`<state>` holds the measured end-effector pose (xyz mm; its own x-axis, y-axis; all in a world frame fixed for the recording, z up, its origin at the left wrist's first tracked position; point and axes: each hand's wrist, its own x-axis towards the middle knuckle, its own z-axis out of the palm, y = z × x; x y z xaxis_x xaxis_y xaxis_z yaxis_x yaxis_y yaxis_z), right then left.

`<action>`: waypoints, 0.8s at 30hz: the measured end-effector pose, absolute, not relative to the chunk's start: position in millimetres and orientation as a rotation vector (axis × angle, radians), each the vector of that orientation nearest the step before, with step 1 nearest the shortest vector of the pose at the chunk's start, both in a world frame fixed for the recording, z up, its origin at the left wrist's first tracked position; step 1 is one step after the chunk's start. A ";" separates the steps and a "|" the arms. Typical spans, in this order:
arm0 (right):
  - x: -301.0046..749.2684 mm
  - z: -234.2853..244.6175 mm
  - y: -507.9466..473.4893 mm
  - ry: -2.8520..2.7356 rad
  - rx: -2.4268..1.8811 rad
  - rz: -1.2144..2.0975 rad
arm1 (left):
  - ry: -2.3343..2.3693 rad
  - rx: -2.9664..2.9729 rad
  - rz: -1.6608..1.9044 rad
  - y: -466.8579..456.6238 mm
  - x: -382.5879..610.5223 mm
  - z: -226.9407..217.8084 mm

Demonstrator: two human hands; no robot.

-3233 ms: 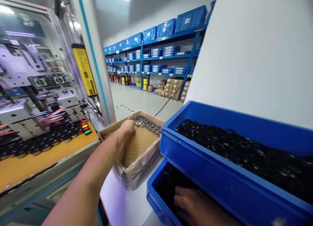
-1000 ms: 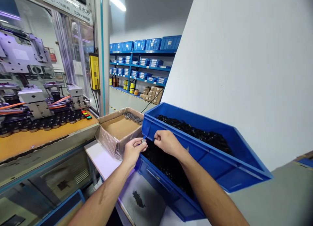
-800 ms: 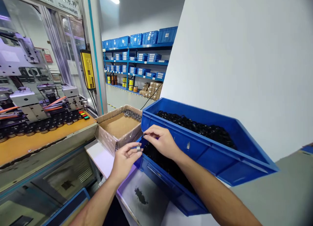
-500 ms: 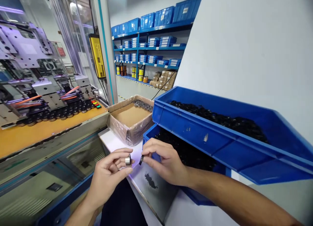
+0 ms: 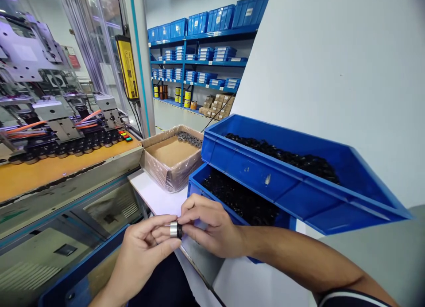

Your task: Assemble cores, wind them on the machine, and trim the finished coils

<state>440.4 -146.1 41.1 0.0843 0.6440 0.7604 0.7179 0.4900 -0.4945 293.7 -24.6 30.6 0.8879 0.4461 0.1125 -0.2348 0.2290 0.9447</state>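
My left hand [image 5: 141,247] is closed around a short silver metal ring [image 5: 173,230], gripped between thumb and fingers. Pinched in my right hand [image 5: 214,225] is a small black ring-shaped part [image 5: 179,231], which meets the right-hand face of the metal ring. My fingertips partly cover both pieces, so I cannot tell whether one is seated in the other. Just beyond my right hand stands the lower blue bin [image 5: 195,176], holding many small black parts. The upper blue bin [image 5: 252,172] rests tilted above it, also with black parts inside.
A plastic-wrapped cardboard box [image 5: 157,172] holds metal parts at its far end. To the left, a machine [image 5: 63,130] has several round parts lined up along its orange worktop [image 5: 76,167]. Blue shelving [image 5: 199,61] with bins stands behind. A white panel [image 5: 315,63] rises at right.
My right hand has moved left and brought the black part from a gap away up against the metal ring. My left hand has dropped slightly. The camera view has shifted a little.
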 end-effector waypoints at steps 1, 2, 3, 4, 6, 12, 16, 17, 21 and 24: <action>440.5 40.9 -146.0 -1.612 -1.198 -0.091 | 0.196 1.252 0.475 -25.7 293.4 30.8; 440.6 41.0 -145.9 -1.616 -1.197 -0.100 | 0.193 1.256 0.479 -26.8 293.0 31.1; 440.6 41.2 -145.9 -1.620 -1.196 -0.110 | 0.190 1.266 0.486 -27.6 292.5 31.2; 440.7 41.8 -146.0 -1.627 -1.189 -0.120 | 0.186 1.277 0.495 -28.1 291.9 31.4; 441.2 43.9 -146.3 -1.662 -1.158 -0.128 | 0.179 1.296 0.524 -28.4 290.6 31.5; 442.3 48.2 -147.6 -1.821 -1.134 -0.380 | 0.191 1.361 0.584 -27.8 287.5 31.8; 442.3 46.9 -147.5 -1.826 -1.142 -0.565 | 0.183 1.342 0.577 -29.9 286.4 30.7; 442.4 46.9 -147.5 -1.832 -1.139 -0.564 | 0.177 1.330 0.575 -30.3 286.4 30.2; 442.7 47.1 -147.0 -1.839 -1.129 -0.578 | 0.163 1.313 0.569 -30.6 287.2 30.5; 443.1 46.5 -146.1 -1.837 -1.114 -0.605 | 0.161 1.316 0.573 -30.4 287.9 32.8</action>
<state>443.1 -146.1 46.5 -0.2119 0.4490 0.8681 0.8770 0.4793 -0.0338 287.9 -30.4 32.8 0.8514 0.4827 0.2052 -0.3048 0.1369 0.9425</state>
